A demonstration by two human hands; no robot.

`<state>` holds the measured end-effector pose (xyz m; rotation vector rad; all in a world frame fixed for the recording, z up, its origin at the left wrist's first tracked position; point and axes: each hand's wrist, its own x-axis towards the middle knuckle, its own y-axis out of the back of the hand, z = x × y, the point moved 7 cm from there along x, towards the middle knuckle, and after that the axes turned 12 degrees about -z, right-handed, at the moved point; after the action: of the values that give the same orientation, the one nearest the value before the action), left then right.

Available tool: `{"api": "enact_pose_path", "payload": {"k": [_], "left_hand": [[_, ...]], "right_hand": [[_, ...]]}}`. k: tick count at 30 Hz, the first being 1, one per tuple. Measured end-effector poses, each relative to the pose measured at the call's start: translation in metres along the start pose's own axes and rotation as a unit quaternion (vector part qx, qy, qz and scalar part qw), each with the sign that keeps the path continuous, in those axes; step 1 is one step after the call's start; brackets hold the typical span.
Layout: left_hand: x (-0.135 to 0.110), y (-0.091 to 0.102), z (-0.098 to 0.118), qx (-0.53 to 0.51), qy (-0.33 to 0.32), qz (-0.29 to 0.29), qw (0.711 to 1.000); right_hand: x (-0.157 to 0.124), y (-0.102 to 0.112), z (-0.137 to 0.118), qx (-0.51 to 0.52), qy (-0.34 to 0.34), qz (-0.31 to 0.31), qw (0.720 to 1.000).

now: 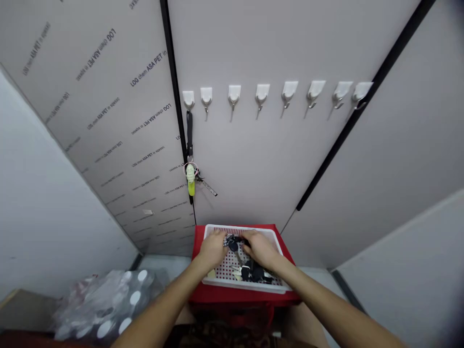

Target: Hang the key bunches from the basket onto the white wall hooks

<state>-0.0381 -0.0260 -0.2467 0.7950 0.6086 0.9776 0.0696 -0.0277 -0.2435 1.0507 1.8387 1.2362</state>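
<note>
A white perforated plastic basket [228, 275] holds several keys. My left hand [213, 250] is inside its left part, fingers closed on a bunch of keys [233, 244] with black heads. From the right, my right hand [259, 247] reaches in, its fingers curled on the dark end of the same bunch; its fingertips are partly hidden. Below the hands, more keys with black heads [252, 271] lie in a pile on the basket floor.
The basket stands on a red cloth-covered stool or box [239, 296] against the wall. White hooks [262, 92] line the wall; the leftmost carries a keychain with a black strap [189, 128]. Plastic-wrapped bottles [108, 307] stand at lower left.
</note>
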Motion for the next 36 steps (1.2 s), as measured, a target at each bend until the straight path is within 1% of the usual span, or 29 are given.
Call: {"api": "enact_pose_path", "payload": {"k": [2, 3, 4, 6, 8, 10, 13, 14, 16, 19, 21, 22, 24, 26, 27, 29, 31, 33, 36], "left_hand": [[0.001, -0.009, -0.003, 0.063, 0.028, -0.023, 0.997], [0.001, -0.011, -0.005, 0.077, 0.033, -0.031, 0.996], [0.0, -0.011, -0.005, 0.078, 0.027, -0.032, 0.996], [-0.001, -0.007, -0.002, 0.047, -0.012, -0.011, 0.999], [-0.003, 0.002, 0.005, -0.005, -0.055, 0.018, 0.998], [-0.005, 0.011, 0.012, -0.055, -0.079, 0.036, 0.995], [-0.007, 0.029, 0.028, -0.111, -0.108, 0.059, 0.986], [-0.007, 0.037, 0.032, -0.129, -0.113, 0.071, 0.983], [-0.007, 0.051, 0.035, -0.173, -0.11, 0.096, 0.974], [-0.008, 0.07, 0.032, -0.259, -0.1, 0.137, 0.951], [-0.009, 0.08, 0.033, -0.29, -0.105, 0.157, 0.938], [-0.01, 0.085, 0.034, -0.291, -0.109, 0.167, 0.936], [-0.013, 0.096, 0.038, -0.275, -0.116, 0.189, 0.935], [-0.014, 0.105, 0.042, -0.279, -0.127, 0.204, 0.93], [-0.012, 0.108, 0.043, -0.296, -0.138, 0.197, 0.924], [-0.005, 0.111, 0.048, -0.351, -0.171, 0.158, 0.907], [0.002, 0.117, 0.052, -0.392, -0.201, 0.134, 0.888], [0.007, 0.131, 0.054, -0.412, -0.208, 0.157, 0.873], [0.013, 0.158, 0.057, -0.446, -0.191, 0.201, 0.851]], "right_hand": [[-0.003, -0.002, 0.005, 0.013, 0.0, 0.007, 1.0], [-0.004, -0.002, 0.007, 0.02, 0.001, 0.011, 1.0], [-0.005, -0.002, 0.009, 0.027, 0.001, 0.015, 1.0], [-0.006, -0.001, 0.009, 0.043, 0.0, 0.032, 0.999], [-0.006, 0.002, 0.004, 0.064, 0.014, 0.06, 0.996], [-0.004, 0.004, -0.009, 0.098, 0.062, 0.078, 0.99], [0.001, 0.006, -0.031, 0.18, 0.134, 0.072, 0.972], [0.003, 0.008, -0.036, 0.211, 0.141, 0.068, 0.965], [0.006, 0.017, -0.04, 0.254, 0.132, 0.082, 0.955], [0.007, 0.043, -0.046, 0.25, 0.127, 0.143, 0.949], [0.007, 0.061, -0.05, 0.233, 0.128, 0.175, 0.948], [0.009, 0.067, -0.052, 0.234, 0.13, 0.173, 0.948], [0.017, 0.077, -0.055, 0.264, 0.14, 0.14, 0.944], [0.025, 0.089, -0.059, 0.325, 0.156, 0.11, 0.926], [0.028, 0.097, -0.061, 0.356, 0.161, 0.11, 0.914], [0.034, 0.119, -0.065, 0.4, 0.161, 0.134, 0.892], [0.041, 0.144, -0.073, 0.419, 0.16, 0.158, 0.88], [0.05, 0.169, -0.085, 0.416, 0.169, 0.18, 0.875], [0.065, 0.204, -0.1, 0.398, 0.183, 0.22, 0.871]]}}
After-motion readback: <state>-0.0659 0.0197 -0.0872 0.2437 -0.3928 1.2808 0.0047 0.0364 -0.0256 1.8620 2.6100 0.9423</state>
